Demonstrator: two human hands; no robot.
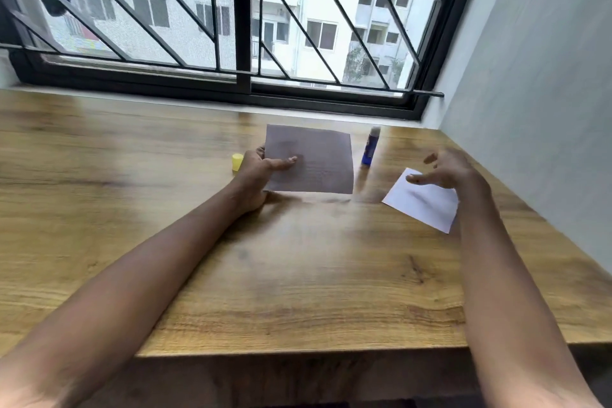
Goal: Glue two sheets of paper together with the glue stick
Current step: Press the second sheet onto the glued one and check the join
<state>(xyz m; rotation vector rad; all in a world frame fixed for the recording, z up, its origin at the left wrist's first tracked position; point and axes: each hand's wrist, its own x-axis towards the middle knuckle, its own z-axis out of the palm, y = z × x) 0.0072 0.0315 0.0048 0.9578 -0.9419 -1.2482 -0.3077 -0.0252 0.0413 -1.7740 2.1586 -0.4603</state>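
Observation:
My left hand [261, 169] holds a sheet of paper [318, 162] by its left edge, lifted upright above the wooden table [298, 275]; the side facing me looks greyish in shadow. A second white sheet [427, 205] lies flat on the table to the right. My right hand [447, 170] hovers just above its far corner, fingers spread, holding nothing. The blue glue stick [371, 146] stands upright without its cap between the two sheets, toward the window. Its yellow cap [237, 162] rests on the table just left of my left hand.
A black-framed window with bars [245, 43] runs along the table's far edge. A pale wall [536, 109] borders the table on the right. The table's near edge [298, 349] lies under my forearms.

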